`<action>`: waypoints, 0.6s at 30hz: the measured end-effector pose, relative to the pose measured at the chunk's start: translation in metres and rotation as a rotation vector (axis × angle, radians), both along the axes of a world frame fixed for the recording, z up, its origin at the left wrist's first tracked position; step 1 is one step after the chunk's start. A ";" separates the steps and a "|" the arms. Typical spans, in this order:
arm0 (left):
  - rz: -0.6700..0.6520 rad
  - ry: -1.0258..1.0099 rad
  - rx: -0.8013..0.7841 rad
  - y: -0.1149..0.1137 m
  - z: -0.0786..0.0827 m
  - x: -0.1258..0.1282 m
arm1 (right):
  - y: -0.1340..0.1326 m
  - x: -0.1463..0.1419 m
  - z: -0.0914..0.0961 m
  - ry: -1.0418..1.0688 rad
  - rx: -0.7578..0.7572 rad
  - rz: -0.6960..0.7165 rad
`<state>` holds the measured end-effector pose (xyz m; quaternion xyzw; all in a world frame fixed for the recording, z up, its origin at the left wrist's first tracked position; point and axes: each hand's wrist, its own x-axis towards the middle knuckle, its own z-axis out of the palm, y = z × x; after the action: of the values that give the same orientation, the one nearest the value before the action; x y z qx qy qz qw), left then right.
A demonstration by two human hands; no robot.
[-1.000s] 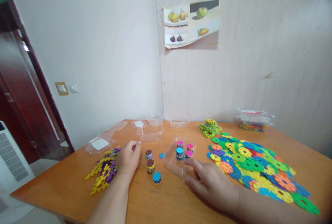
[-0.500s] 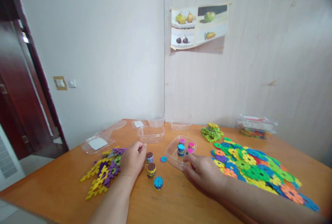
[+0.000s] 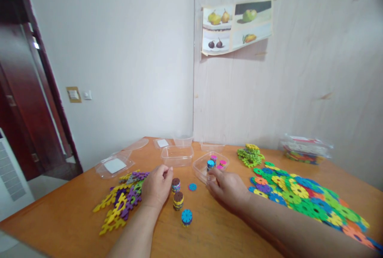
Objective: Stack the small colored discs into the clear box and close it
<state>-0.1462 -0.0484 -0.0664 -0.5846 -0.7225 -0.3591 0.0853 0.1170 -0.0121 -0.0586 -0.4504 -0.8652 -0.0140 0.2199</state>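
My right hand [image 3: 229, 189] has its fingers closed at the near rim of a shallow clear plastic container [image 3: 200, 173]. Inside stand several short stacks of notched discs, including a blue-topped stack [image 3: 210, 164] and a pink-topped stack [image 3: 213, 158]. My left hand [image 3: 157, 186] is curled, its fingertips turned inward; whatever it may hold is hidden. Just right of it are a brown-topped stack [image 3: 176, 184] and another brown-topped stack [image 3: 178, 201]. A blue-topped stack [image 3: 187, 217] stands nearer me, and a single blue disc [image 3: 192, 187] lies flat between my hands.
Yellow and purple notched pieces [image 3: 119, 206] lie beyond my left wrist. Many coloured flower discs [image 3: 302, 194] spread out at right. Farther back are a clear tub [image 3: 177, 156], clear lids [image 3: 115, 165], a green notched pile [image 3: 250, 156] and a filled box [image 3: 306, 149] near the wall.
The clear container with its stacks has slid a little away from me, my right hand moving along at its rim. My left hand stays beside the brown-topped stacks. The view has shifted slightly.
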 end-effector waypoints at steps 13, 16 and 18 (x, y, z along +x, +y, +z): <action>0.007 0.003 0.003 0.001 -0.003 0.002 | -0.041 -0.061 0.005 -0.342 -0.128 -0.003; 0.010 0.003 0.000 0.001 -0.004 0.002 | -0.034 -0.072 0.006 -0.353 -0.151 -0.053; 0.006 0.001 0.000 0.002 -0.004 0.002 | -0.033 -0.074 0.006 -0.346 -0.163 -0.061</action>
<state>-0.1446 -0.0465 -0.0700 -0.5825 -0.7242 -0.3587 0.0869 0.0428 -0.0452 -0.0524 -0.4837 -0.8743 -0.0276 0.0303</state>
